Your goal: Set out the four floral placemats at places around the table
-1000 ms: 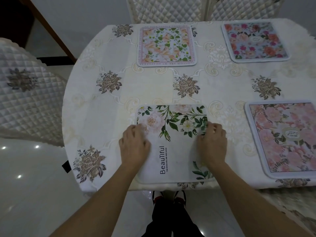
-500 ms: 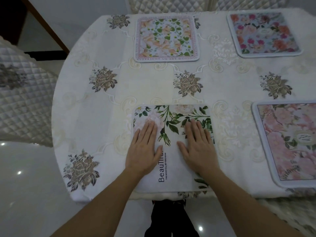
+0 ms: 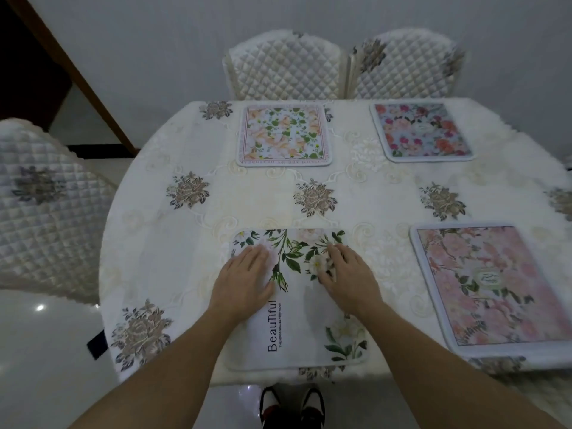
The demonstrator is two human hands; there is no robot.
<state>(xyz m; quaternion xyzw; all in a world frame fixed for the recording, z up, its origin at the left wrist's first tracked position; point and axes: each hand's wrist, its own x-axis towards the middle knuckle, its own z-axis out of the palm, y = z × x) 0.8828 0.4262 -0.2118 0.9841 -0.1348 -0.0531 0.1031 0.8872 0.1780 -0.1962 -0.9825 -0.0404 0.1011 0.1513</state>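
Note:
A white placemat (image 3: 297, 317) with green leaves and the word "Beautiful" lies flat at the table's near edge. My left hand (image 3: 243, 283) and my right hand (image 3: 349, 278) rest palm-down on its upper half, fingers spread, gripping nothing. A pink floral placemat (image 3: 495, 289) lies at the near right. A peach-and-green placemat (image 3: 283, 134) sits at the far side, left of a red-and-pink placemat (image 3: 422, 131). All lie flat on the cream flowered tablecloth (image 3: 173, 230).
Two quilted white chairs (image 3: 288, 66) (image 3: 402, 66) stand behind the far edge. A third quilted chair (image 3: 43, 209) stands at the left. Glossy white floor (image 3: 40, 366) lies below, with my shoes (image 3: 292, 405) under the near edge.
My hands went from gripping the mat's sides to lying flat on it, then slid apart and up. The view tilted upward, bringing the far chairs into sight.

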